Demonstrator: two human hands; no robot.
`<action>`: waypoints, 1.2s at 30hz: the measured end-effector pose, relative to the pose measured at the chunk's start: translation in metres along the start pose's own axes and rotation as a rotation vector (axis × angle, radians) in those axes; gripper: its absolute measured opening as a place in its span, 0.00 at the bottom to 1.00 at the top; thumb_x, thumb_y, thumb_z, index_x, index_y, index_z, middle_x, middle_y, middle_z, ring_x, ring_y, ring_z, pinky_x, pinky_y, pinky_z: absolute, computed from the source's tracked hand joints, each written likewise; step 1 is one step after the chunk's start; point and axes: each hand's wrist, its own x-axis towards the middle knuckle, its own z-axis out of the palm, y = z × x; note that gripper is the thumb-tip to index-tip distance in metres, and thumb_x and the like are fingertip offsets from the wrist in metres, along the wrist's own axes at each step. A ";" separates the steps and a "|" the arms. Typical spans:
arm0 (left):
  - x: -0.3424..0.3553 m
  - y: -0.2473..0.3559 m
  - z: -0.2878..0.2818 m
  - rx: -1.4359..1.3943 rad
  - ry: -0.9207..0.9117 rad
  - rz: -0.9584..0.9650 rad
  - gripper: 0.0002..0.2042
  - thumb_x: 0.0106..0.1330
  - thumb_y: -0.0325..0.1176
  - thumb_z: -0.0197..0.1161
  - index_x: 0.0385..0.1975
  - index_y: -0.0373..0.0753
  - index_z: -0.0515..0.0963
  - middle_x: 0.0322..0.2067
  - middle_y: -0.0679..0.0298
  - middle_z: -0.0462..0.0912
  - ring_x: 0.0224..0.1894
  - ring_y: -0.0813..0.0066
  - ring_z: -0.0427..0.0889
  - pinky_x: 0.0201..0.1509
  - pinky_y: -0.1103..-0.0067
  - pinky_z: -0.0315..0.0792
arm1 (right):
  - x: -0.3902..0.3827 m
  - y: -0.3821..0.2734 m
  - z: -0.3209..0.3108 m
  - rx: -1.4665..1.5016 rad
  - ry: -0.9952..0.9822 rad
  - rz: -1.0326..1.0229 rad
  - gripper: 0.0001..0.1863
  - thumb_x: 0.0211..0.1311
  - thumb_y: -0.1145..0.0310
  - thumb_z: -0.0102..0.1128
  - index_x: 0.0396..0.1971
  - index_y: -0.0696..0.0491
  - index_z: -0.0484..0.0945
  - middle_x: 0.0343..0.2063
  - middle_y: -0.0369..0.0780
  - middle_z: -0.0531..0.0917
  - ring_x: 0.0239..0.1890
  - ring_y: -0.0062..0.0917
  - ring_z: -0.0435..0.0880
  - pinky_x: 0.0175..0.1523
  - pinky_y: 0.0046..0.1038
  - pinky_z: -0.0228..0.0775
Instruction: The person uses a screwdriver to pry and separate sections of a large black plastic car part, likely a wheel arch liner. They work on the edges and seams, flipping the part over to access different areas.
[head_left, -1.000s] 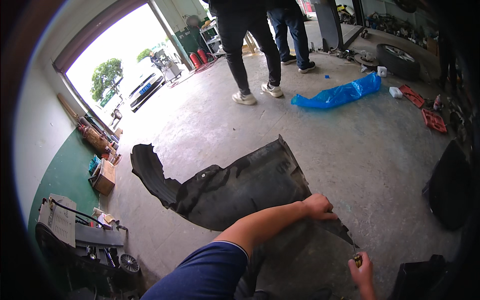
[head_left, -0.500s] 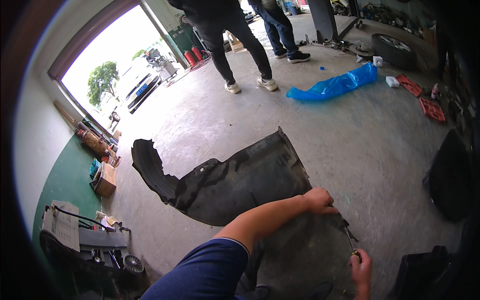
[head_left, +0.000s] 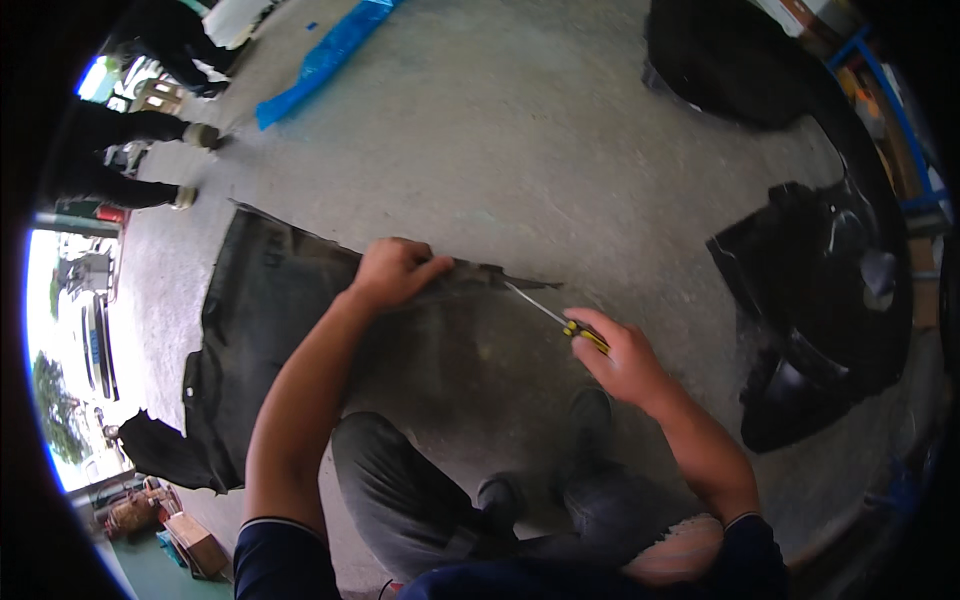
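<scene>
A black plastic wheel-arch liner point(head_left: 262, 300), scuffed and ragged along its edge, lies to the left and in front of me. My left hand point(head_left: 398, 272) is closed on its far edge, with the thumb stretched along a narrow strip. In my right hand point(head_left: 622, 362) is a screwdriver point(head_left: 588, 336) with a yellow and black handle. Its thin metal shaft points up and left, and the tip meets the liner's strip near the pointed end. Whether the tip sits in or only against the strip is too small to tell.
A second glossy black liner point(head_left: 790, 300) lies on the concrete floor point(head_left: 520, 140) at the right. Blue plastic film point(head_left: 325, 62) stretches across the upper left. Two people in dark trousers stand beyond it. My knees and shoes are below my hands. A blue-framed shelf point(head_left: 888, 110) stands far right.
My view has swung to the right and downward, bringing the second liner and my legs into sight. My left hand stays on the liner's edge and my right hand keeps the screwdriver at the strip.
</scene>
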 end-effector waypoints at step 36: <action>-0.006 0.019 0.013 0.071 0.019 0.054 0.20 0.64 0.46 0.66 0.21 0.33 0.80 0.17 0.52 0.74 0.22 0.57 0.74 0.28 0.66 0.67 | 0.033 0.031 0.013 0.018 -0.071 -0.059 0.15 0.60 0.72 0.60 0.48 0.55 0.80 0.33 0.47 0.85 0.31 0.39 0.85 0.37 0.34 0.76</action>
